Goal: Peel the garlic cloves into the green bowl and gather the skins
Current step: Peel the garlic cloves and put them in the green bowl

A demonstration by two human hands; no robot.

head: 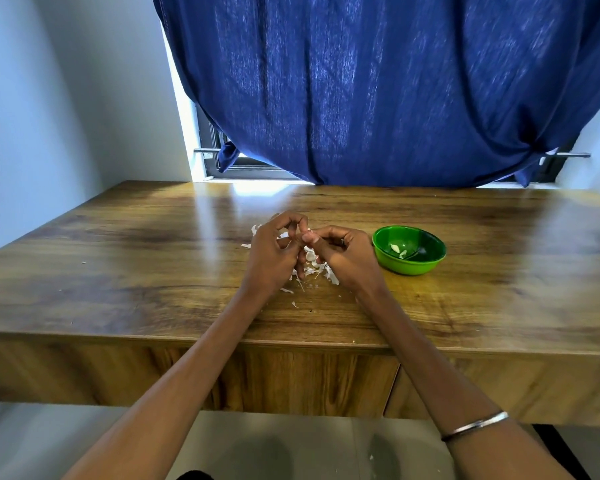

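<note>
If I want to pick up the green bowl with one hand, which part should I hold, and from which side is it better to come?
Probably grip the green bowl by its rim, on the right or far side. It stands upright and open, so the thin rim is easy to pinch. The right hand is close to its left side, and peeled cloves lie inside, so keep it level.

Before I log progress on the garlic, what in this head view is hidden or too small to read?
- Clove between the left hand and right hand: fingers cover it; how far it is peeled is unclear.
- Garlic pile: hands hide most; remaining cloves uncountable.
- Green bowl: pale pieces inside too small to count.
</note>
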